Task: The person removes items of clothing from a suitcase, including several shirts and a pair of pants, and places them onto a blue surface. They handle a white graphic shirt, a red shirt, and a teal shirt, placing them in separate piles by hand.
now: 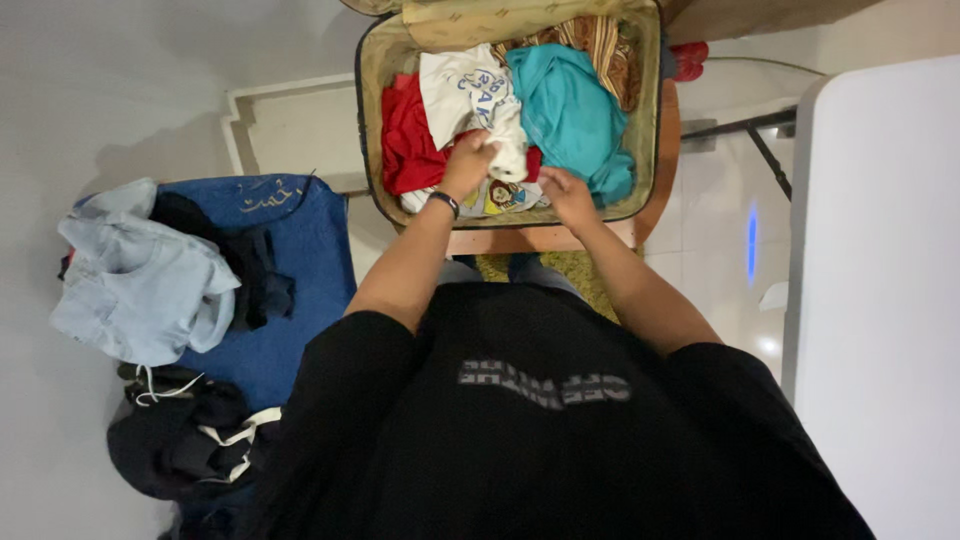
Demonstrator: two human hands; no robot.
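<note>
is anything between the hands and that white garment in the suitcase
Nothing visible. The left hand already grips the white garment at its lower end, on top of the clothes in the open suitcase. The right hand is just beside it, near the teal garment, with no item between.

An open suitcase (372, 70) stands at twelve o'clock on a round wooden surface (662, 180), filled with a red garment (405, 140), a white printed shirt (470, 90) and a teal garment (570, 110). At nine o'clock, a blue mat (300, 260) lies on the pale floor (110, 90), carrying a light-blue garment (135, 285) and dark clothes (185, 445).
</note>
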